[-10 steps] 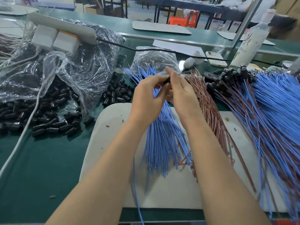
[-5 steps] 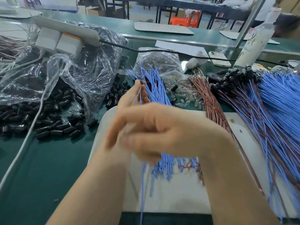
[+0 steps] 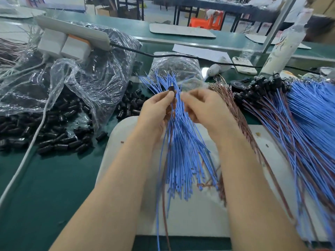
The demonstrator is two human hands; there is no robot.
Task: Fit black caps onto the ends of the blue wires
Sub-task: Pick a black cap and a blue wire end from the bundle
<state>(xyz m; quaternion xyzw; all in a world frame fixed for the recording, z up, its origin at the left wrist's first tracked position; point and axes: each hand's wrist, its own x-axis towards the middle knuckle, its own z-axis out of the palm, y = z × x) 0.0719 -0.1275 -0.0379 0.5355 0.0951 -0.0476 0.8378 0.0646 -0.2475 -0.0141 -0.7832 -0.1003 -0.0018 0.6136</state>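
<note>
A fan of bare blue wires (image 3: 183, 147) lies on the white board (image 3: 199, 214) in front of me. My left hand (image 3: 155, 109) pinches a small black cap (image 3: 171, 89) between thumb and forefinger, with a blue and a brown wire hanging down from it. My right hand (image 3: 204, 105) sits just to the right of the cap with its fingers curled; what they hold is blurred. Loose black caps (image 3: 59, 140) are heaped on the green table at the left. Capped blue and brown wires (image 3: 290, 113) lie piled at the right.
A clear plastic bag (image 3: 87, 77) of caps and a white power strip (image 3: 72, 31) with a cable stand at the back left. A smaller bag (image 3: 177, 67), a phone (image 3: 244, 65) and a white bottle (image 3: 282, 46) are behind the wires. Brown wires (image 3: 233, 109) lie beside my right hand.
My right hand has swung from low in front of the left hand back up to the right of the cap. The left hand still holds the wire, now with a black cap at its tip.
</note>
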